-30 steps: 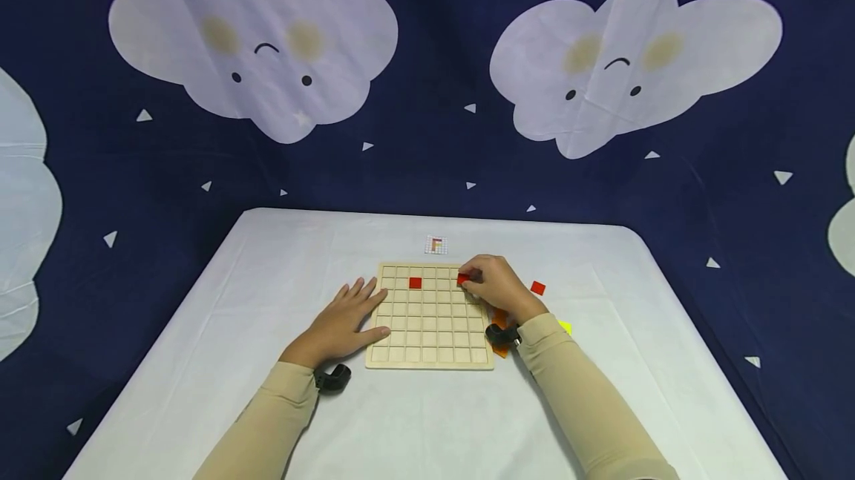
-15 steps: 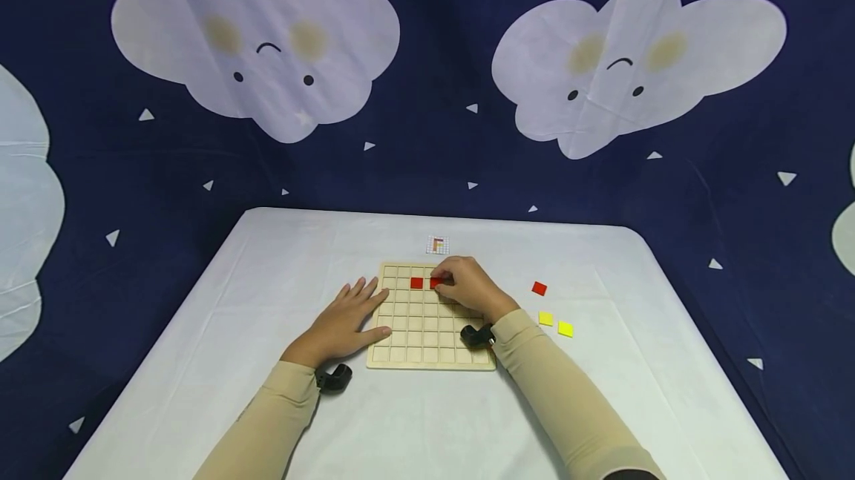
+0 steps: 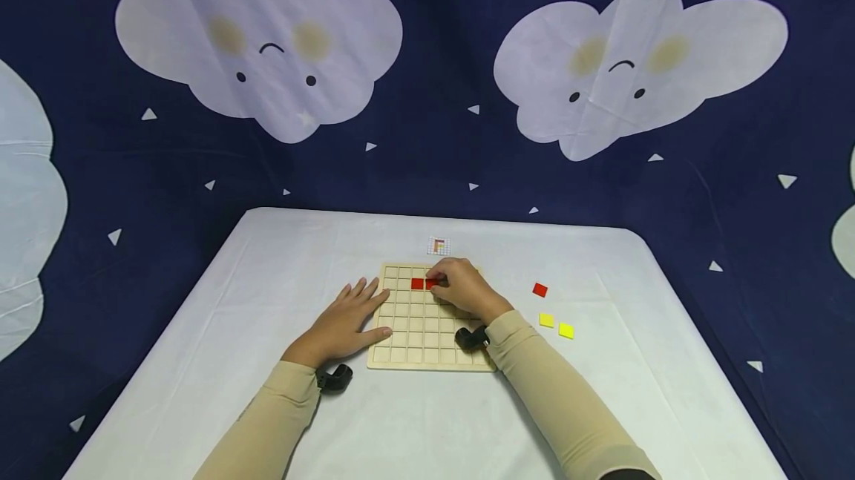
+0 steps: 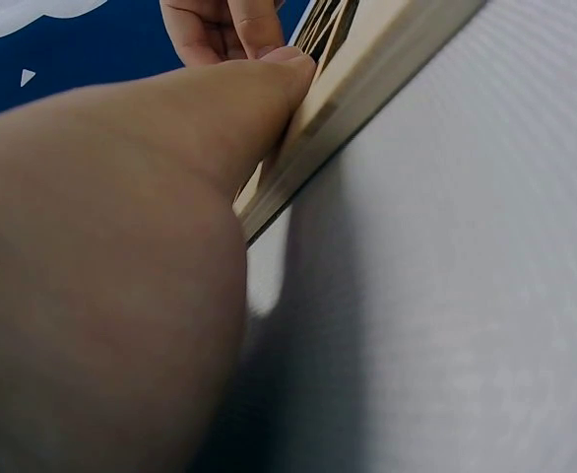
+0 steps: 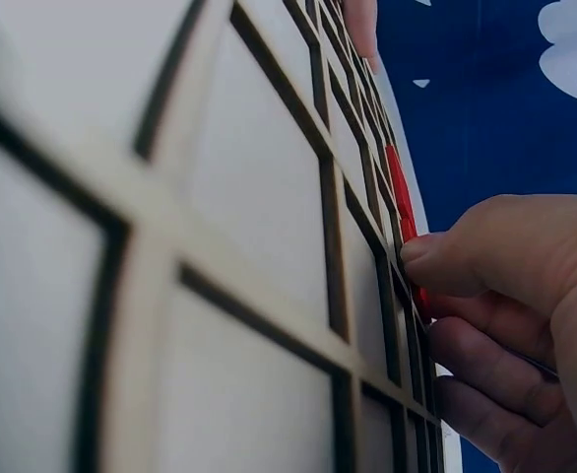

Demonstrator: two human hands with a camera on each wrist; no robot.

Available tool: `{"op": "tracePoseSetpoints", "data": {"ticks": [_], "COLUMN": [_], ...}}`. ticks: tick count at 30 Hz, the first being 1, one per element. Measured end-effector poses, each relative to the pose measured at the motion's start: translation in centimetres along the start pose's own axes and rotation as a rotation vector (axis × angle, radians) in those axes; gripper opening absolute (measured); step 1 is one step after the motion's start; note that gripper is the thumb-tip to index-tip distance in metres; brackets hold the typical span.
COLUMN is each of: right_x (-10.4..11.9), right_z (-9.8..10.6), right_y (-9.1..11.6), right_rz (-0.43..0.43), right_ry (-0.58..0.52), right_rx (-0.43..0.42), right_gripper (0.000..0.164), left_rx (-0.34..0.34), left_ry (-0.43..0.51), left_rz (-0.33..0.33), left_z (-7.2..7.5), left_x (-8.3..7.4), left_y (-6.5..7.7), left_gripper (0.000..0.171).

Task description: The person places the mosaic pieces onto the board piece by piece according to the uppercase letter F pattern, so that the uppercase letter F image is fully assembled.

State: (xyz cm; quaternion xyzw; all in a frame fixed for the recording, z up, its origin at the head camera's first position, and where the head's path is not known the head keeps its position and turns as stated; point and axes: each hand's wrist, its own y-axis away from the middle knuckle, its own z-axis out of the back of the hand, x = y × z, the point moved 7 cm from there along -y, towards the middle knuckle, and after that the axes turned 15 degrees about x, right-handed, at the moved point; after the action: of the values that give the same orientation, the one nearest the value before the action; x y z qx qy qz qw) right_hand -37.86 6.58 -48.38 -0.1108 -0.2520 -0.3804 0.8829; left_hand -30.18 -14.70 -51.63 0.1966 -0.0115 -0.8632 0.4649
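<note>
A wooden grid board [image 3: 407,331] with square cells lies on the white table. My left hand [image 3: 341,324] rests on its left edge, fingers spread and straight. One red square tile [image 3: 417,284] sits in a cell of the second row from the far edge. Beside it, to the right, my right hand [image 3: 464,288] pinches another red tile [image 3: 430,284] between thumb and fingers at the neighbouring cell. In the right wrist view the thumb presses against the red tile [image 5: 409,229]. Whether that tile is fully down in its cell I cannot tell.
A small card with a coloured grid pattern [image 3: 439,245] lies beyond the board. To the right lie a loose red tile [image 3: 539,290] and two yellow tiles, the nearer [image 3: 566,331] and the farther [image 3: 546,320]. A dark blue cloth with clouds hangs behind.
My right hand has moved left across the board, carrying the red tile from near the right edge to beside the other red tile. The left hand has stayed in place.
</note>
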Motion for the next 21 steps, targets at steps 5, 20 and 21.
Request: {"op": "tracePoseSetpoints", "data": {"ticks": [5, 20, 21], "right_x": [-0.2, -4.4, -5.0], "right_z": [-0.1, 3.4, 3.8], "right_y": [0.1, 5.2, 5.9], "right_rz": [-0.009, -0.067, -0.084], "right_ry": [-0.007, -0.052, -0.061], "right_rx": [-0.004, -0.168, -0.177], "right_gripper": [0.022, 0.027, 0.027], "left_rx": [0.001, -0.003, -0.005], "left_ry": [0.009, 0.014, 0.015], "left_rz": [-0.007, -0.011, -0.013], "left_z": [0.1, -0.1, -0.1], "left_x": [-0.1, 0.1, 0.1], "left_y": [0.1, 0.0, 0.0], "left_gripper": [0.084, 0.085, 0.085]}}
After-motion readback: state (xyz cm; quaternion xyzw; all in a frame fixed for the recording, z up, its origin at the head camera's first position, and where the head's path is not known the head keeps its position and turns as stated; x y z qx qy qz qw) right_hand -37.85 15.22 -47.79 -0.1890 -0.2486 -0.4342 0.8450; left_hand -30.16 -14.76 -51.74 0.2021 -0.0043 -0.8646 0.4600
